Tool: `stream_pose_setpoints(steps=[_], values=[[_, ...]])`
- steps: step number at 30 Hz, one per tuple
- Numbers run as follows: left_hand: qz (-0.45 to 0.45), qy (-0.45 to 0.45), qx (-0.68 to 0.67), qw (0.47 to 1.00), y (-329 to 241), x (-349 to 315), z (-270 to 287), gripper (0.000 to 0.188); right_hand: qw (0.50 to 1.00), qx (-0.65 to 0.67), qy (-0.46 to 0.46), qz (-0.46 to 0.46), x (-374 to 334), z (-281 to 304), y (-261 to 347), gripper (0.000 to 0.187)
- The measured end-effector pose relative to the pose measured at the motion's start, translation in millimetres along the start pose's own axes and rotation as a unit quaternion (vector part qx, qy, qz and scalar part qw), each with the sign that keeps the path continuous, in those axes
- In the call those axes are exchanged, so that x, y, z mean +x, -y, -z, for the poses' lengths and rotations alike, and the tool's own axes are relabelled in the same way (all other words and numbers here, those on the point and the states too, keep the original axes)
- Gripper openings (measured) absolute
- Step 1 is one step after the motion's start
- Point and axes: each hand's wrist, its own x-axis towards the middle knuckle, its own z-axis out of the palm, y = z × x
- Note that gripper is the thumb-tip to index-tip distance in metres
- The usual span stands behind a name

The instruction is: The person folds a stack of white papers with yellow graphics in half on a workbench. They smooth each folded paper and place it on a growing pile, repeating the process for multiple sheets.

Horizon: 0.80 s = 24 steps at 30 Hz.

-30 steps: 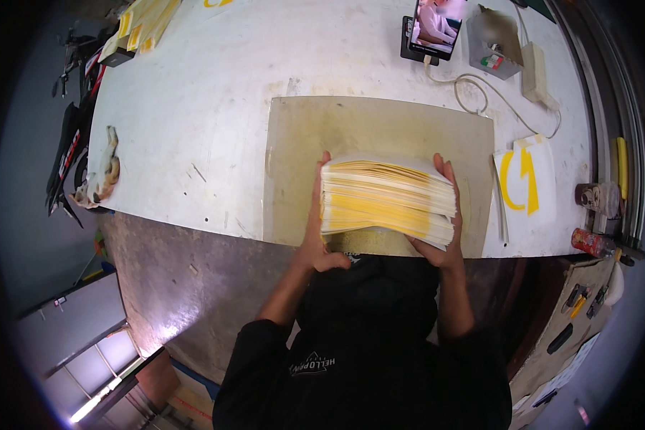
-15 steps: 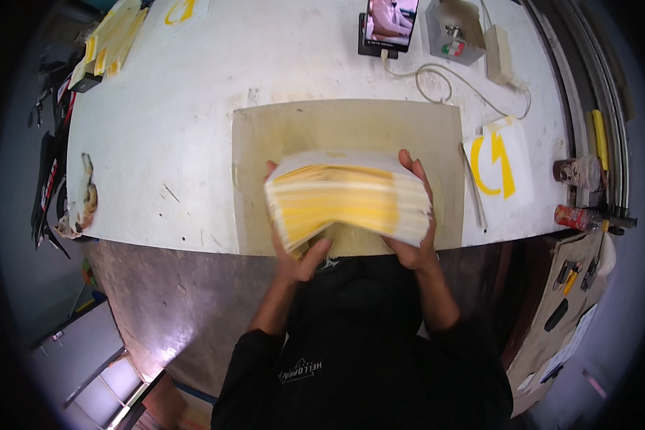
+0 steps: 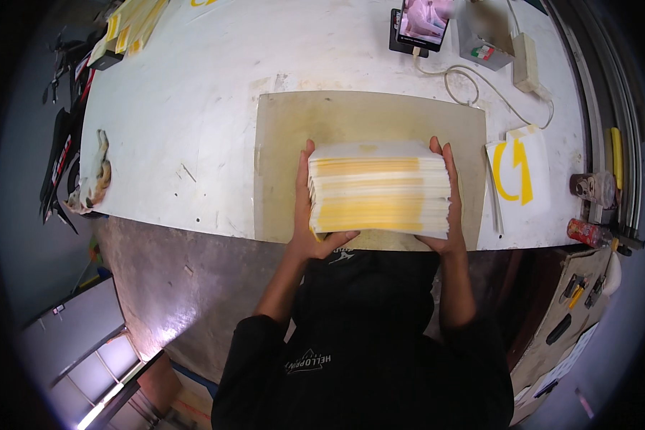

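Note:
A thick stack of white paper sheets with yellow-coloured edges (image 3: pixel 380 193) is gripped between both hands at the near side of the table. My left hand (image 3: pixel 308 240) presses on its left end, fingers up the side and thumb beneath the near edge. On the right end, my right hand (image 3: pixel 454 223) clasps it in the same way. The sheets' edges face me and look fairly even, with the right end a little ragged. Under the stack lies a translucent, yellowed mat (image 3: pixel 287 129). Whether the stack rests on this mat or is held just above it, I cannot tell.
Right of the mat lies a white sheet with a yellow emblem (image 3: pixel 516 172). A phone on a stand (image 3: pixel 423 25), a grey box (image 3: pixel 484 43) and a power strip (image 3: pixel 525 64) with a cable are farther back. A cat (image 3: pixel 94 188) lies at the left edge. Yellow-marked strips (image 3: pixel 132 29) sit far left.
The stack was bent into an arch and blurred; now it is straightened and squared between my hands. My view has shifted slightly, so the table appears moved to the right.

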Motion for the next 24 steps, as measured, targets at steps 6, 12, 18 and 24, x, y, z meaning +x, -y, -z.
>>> stream_pose_setpoints(steps=[6, 12, 18, 24], values=[[0.044, -0.002, -0.038, 0.998, -8.0, 4.0, 0.8, 0.115, 0.999, 0.025, 0.002, -0.047, 0.8, 4.0, 11.3, 0.110], [0.043, -0.082, -0.057, 0.994, -29.1, 12.6, -12.4, 0.108, 0.993, -0.047, -0.045, -0.101, -8.6, -6.0, 16.4, 0.091], [-0.030, -0.004, 0.100, 0.995, -20.4, 4.8, 2.5, 0.114, 0.987, -0.159, -0.006, 0.024, -13.2, 8.8, 11.8, 0.097], [-0.008, 0.008, 0.080, 0.997, 2.3, -6.1, 8.4, 0.105, 0.998, -0.065, -0.008, 0.004, -12.1, 5.9, -4.0, 0.114]])
